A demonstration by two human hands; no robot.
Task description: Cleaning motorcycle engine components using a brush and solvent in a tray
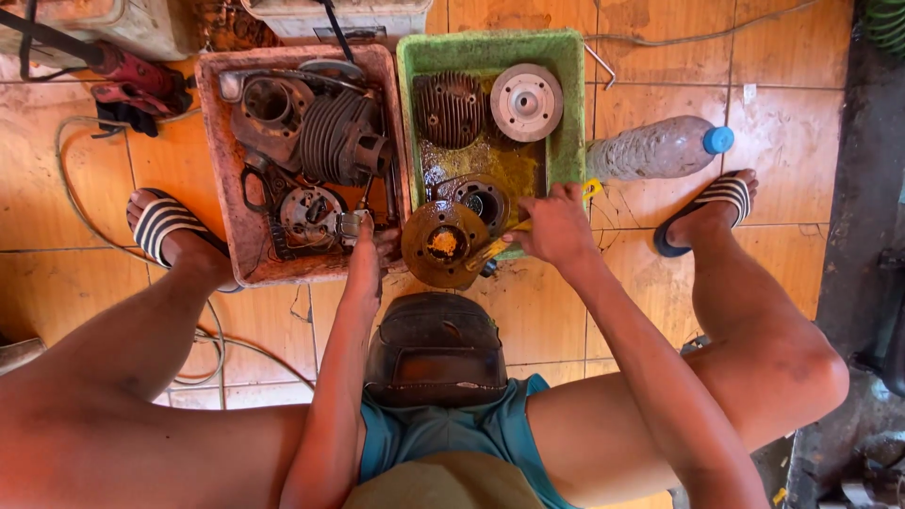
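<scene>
Round rusty engine cover [443, 244] sits directly in front of the person, just over the near edge of the green tray [568, 113], its flat face turned up toward the camera. The left hand [366, 253] grips its left rim, fingers curled closed on it. The right hand [558, 226] is closed around a yellow-handled brush [492, 249], whose long axis points left onto the cover. Both hands sit equally near, one on each side.

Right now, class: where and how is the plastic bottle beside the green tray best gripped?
Grip the plastic bottle around its middle, coming from above. It lies on its side on the floor, blue cap pointing right, so the rounded body is open to a wrap-around grasp.
</scene>
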